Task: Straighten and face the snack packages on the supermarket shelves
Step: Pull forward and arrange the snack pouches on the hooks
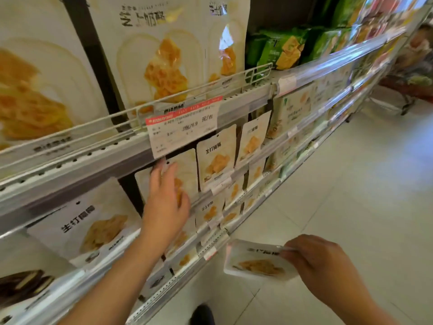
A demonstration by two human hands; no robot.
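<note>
My left hand (165, 200) reaches up to the second shelf, its straight fingers lying flat against a white snack pouch (186, 171) just under the price tag (182, 127). My right hand (318, 261) is low at the right, away from the shelves, and pinches the top edge of a loose white snack pouch (255, 262) that lies nearly flat in the air over the floor. More white pouches with yellow snack pictures (216, 158) stand upright to the right of my left hand.
Large white pouches (161, 55) fill the top shelf behind a wire rail (112, 124). Green packages (278, 49) stand further right. Shelf edges (77, 170) jut toward me. The tiled aisle floor (351, 184) runs along the right. A dark shoe (202, 315) shows below.
</note>
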